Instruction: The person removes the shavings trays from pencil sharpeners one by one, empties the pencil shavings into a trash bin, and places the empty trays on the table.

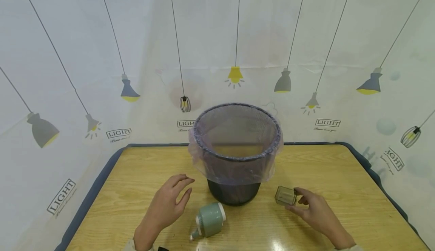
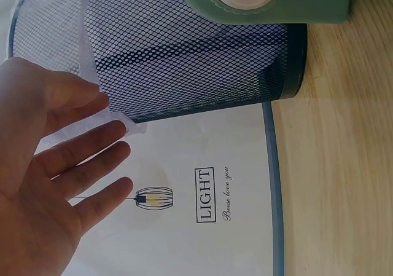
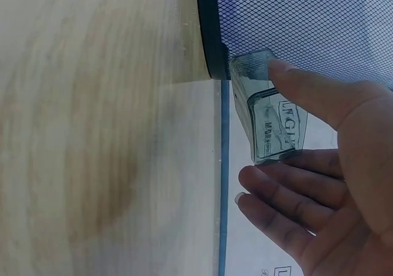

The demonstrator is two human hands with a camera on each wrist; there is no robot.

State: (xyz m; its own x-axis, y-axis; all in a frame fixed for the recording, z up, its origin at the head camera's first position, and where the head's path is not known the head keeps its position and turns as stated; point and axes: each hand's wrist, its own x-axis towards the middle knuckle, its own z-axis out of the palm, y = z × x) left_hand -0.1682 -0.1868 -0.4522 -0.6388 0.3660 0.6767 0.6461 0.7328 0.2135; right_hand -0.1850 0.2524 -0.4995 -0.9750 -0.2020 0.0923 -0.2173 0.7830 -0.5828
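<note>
My right hand (image 1: 316, 209) pinches a small see-through, smoky box-shaped container (image 1: 284, 195) between thumb and fingers, just right of the bin. In the right wrist view the container (image 3: 270, 113) tilts, with the thumb on one side and fingertips on the other. My left hand (image 1: 166, 200) hovers left of the bin, its fingers loosely bent and apart, holding nothing. Close by it lies a green container (image 1: 211, 220) with a white rim and a small spout, tipped on its side; its exact kind is unclear. Only part of this green container (image 2: 295, 2) shows in the left wrist view.
A black mesh waste bin (image 1: 234, 194) lined with a thin purple bag (image 1: 234, 171) stands upright mid-table between the hands. Wood-grain tabletop (image 1: 146, 164) surrounds it, edged in dark blue. Behind rises a white sheet (image 1: 210, 35) printed with lamps.
</note>
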